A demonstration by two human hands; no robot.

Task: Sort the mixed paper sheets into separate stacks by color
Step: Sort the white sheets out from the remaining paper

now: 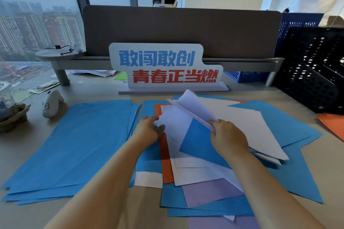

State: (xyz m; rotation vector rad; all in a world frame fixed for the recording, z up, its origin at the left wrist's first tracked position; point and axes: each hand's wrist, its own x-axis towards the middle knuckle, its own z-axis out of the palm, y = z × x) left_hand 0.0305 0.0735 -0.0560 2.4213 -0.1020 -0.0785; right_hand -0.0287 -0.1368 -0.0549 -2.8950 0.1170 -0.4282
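**Q:** Head view, looking down along both forearms. How far along in the sort?

**A:** Roughly midway, at a guess. On the left of the desk [16, 150], a broad blue stack [83, 145], only loosely squared. In the centre and to the right, the mixed pile [204, 171]: blue and white leaves, an orange sheet [165, 163] and a lilac sheet [210, 193], overlapping at odd angles. At the far right edge, part of an orange stack [333, 126].

**Q:** And the hands?

**A:** Both over the mixed pile, both closed on paper. Right hand [228, 135] pinching the near edge of a thin bundle of white sheets [193, 109], tilted up off the pile, far edge raised and blurred. Left hand [149, 128] just beside it, thumb over the corner of a lower white leaf, fingers curled beneath. Under the lifted white, a blue sheet [197, 145] laid bare.

**Q:** How to do this step well?

**A:** Most likely gathering the whites.
- Fan the bundle and check for a stray colour between the leaves. Cannot tell from here whether all white.
- Bring the left-hand leaf into the same grip before moving off.
- Lift rather than drag, so as not to pull the blue and orange beneath further askew.
- Pick a bare patch of desk well apart from the blue stack. No separate white stack in view yet.
- Set down flat, then square the edges.

**Q:** Risk?

**A:** Thin leaves slipping out of a one-edge pinch. Support from below with the left palm.
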